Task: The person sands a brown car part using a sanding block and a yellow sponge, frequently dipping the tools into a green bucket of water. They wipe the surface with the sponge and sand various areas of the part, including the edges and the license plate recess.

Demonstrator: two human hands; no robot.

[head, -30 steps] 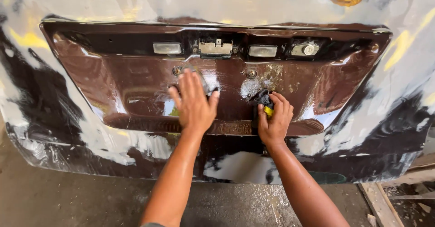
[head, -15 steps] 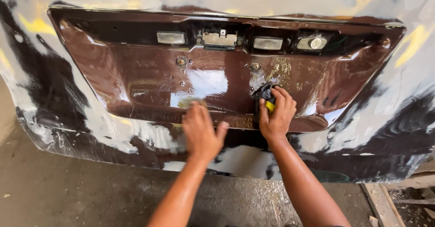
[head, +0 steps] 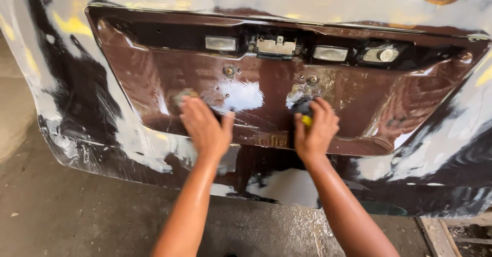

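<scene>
Pinched in right hand (head: 315,131): black-and-yellow tool (head: 304,112) at 6 o'clock of a bolt hole (head: 312,80). Left hand (head: 205,129) pressed a pad (head: 183,97) flat against wet plate recess (head: 369,103); slippage judged likely

The panel (head: 410,98) is painted metal, deep brown, wet and glossy, with bright glare patches across its smooth recess. Around the screw holes (head: 229,71) the paint looks scuffed and dull. The surround (head: 77,113) is patchy: black paint rubbed through to pale, matt filler or primer, streaked and rough-looking. The two lamps (head: 221,43) have frosted, milky plastic lenses. The latch (head: 277,46) is dull bare metal. The left hand (head: 205,129) presses a worn, grey-brown abrasive pad (head: 180,98); the right hand (head: 315,131) grips something black and yellow (head: 305,111), material unclear. The floor (head: 77,211) is rough, wet concrete.
</scene>
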